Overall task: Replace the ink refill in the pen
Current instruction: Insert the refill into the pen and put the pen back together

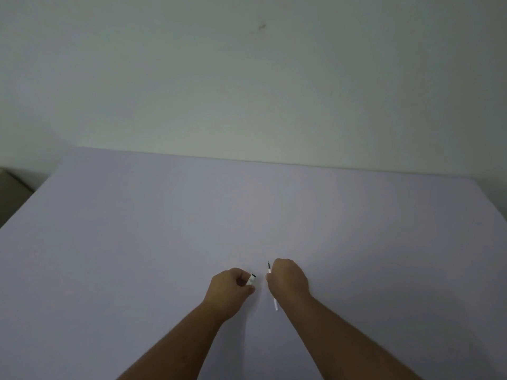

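My left hand (229,290) is closed around a white pen barrel (250,279), whose open dark end sticks out toward the right. A short gap away, my right hand (288,279) is closed on a thin white ink refill (275,303). The refill's dark tip pokes up above the fist and its white tail shows below the wrist. Both hands hover just above the pale table (164,229), near its front middle. Most of the barrel and the refill's middle are hidden inside the fists.
The pale lilac table runs back to a plain wall. Its left edge drops off toward a dark object (11,193) at the far left.
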`<move>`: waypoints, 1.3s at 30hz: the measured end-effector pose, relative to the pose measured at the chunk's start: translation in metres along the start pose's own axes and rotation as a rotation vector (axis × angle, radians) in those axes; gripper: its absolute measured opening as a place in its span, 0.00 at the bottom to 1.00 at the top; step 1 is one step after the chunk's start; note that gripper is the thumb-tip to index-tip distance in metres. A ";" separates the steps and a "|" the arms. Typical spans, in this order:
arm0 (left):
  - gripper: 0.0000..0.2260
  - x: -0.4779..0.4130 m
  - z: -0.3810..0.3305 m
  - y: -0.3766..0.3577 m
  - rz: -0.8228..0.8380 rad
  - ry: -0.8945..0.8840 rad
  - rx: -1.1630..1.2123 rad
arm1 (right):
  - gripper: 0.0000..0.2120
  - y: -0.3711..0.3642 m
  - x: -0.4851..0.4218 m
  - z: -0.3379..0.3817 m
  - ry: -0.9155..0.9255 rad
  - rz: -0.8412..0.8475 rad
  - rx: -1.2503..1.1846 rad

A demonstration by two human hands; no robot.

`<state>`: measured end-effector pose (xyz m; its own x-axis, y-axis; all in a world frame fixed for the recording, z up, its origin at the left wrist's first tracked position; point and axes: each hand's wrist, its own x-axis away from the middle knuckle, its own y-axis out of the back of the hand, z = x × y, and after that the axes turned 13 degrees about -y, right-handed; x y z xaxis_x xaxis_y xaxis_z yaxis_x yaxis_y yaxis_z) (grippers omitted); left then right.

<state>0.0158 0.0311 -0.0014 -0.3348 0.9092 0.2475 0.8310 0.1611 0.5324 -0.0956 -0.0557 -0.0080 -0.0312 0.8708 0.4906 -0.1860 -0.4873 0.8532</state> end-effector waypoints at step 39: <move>0.05 0.006 -0.023 -0.002 0.034 -0.006 0.027 | 0.12 0.012 0.007 -0.037 0.134 -0.019 0.018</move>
<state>0.0014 0.0274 0.0179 -0.3034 0.9166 0.2603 0.8536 0.1400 0.5018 -0.1346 -0.0525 -0.0010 -0.1588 0.8803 0.4470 -0.1706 -0.4704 0.8658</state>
